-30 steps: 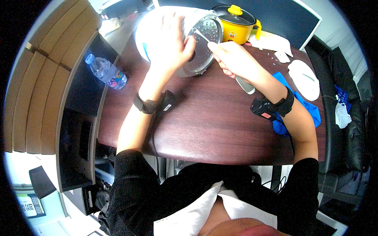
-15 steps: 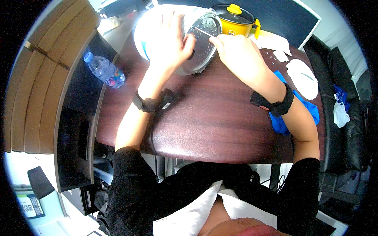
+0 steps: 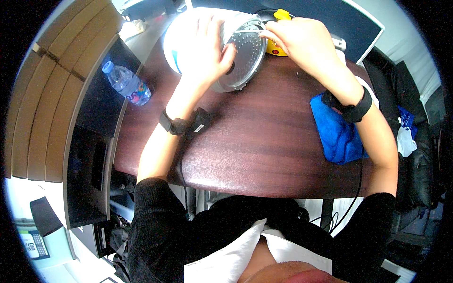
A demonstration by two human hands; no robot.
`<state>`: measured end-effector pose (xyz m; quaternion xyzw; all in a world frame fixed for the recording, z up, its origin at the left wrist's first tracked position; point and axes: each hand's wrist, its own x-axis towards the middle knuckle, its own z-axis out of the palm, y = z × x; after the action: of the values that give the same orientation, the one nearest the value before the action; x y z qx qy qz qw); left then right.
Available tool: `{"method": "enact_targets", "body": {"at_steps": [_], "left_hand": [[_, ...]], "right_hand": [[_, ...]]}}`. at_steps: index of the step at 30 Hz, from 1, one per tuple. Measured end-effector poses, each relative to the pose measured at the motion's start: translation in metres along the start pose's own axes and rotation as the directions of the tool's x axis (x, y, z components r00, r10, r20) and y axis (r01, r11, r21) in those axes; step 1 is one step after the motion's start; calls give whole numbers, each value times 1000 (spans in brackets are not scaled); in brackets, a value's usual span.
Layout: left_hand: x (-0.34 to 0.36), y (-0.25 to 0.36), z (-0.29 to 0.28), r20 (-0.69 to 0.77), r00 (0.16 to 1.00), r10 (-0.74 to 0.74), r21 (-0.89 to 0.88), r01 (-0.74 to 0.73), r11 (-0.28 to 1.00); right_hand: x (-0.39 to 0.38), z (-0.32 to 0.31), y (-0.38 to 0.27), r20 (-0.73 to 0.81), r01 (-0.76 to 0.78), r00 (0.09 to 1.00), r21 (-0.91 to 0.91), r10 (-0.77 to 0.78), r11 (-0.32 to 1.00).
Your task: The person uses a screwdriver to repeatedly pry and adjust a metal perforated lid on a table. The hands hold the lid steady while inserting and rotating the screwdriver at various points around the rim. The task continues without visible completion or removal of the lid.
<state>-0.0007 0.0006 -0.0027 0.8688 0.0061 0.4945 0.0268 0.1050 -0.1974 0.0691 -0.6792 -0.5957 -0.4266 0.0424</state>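
A white, drum-shaped appliance [image 3: 177,35] lies on its side at the back of the brown table. Its round, dimpled metal end [image 3: 246,55] faces right. My left hand [image 3: 207,52] grips it, the fingers along the top and the thumb over the rim. In a pinch, my right hand [image 3: 299,42] holds a thin metal rod-like tool [image 3: 250,31]. The tool lies nearly level across the upper part of the metal end; whether its tip touches cannot be told. Behind the right hand, a yellow pot [image 3: 276,48] is partly hidden.
A water bottle [image 3: 127,83] with a blue cap stands at the left. The blue cloth [image 3: 335,129] lies on the table [image 3: 245,146] under my right forearm. A dark partition [image 3: 337,23] borders the back, and a black cable [image 3: 360,177] hangs at the right front edge.
My right hand has moved up and to the right, turning the tool from slanted to nearly level. It covers more of the yellow pot. My left hand stays on the appliance.
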Motion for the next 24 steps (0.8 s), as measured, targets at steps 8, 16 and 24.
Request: {"method": "enact_targets", "body": {"at_steps": [8, 16, 24], "left_hand": [[2, 5, -2, -3, 1000, 1, -6, -1, 1000], [2, 1, 0, -12, 1000, 15, -41, -16, 999], [3, 1, 0, -34, 999, 31, -45, -33, 998]], "right_hand": [[-29, 20, -38, 574, -661, 748, 695, 335, 285], [-24, 27, -51, 753, -789, 584, 614, 302, -6], [-24, 28, -55, 749, -787, 584, 616, 312, -7]]}}
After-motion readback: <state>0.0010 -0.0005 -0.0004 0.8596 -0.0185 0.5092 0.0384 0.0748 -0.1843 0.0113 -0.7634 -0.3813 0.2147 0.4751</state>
